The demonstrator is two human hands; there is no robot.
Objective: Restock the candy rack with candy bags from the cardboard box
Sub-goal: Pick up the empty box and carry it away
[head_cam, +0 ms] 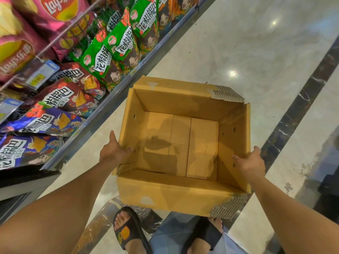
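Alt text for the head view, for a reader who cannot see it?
The left hand and right hand hold an open, empty cardboard box by its opposite side walls. Rows of snack bags line the left side.

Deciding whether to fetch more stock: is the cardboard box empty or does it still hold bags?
Empty. The cardboard box is open on top, and only its bare bottom flaps show inside; no bags.

The pink chip bags (55,10) read "Lay's", one adding "乐事", while the green bags (102,61), red bags (69,96) and purple bags (42,121) all carry "花椒锅巴".
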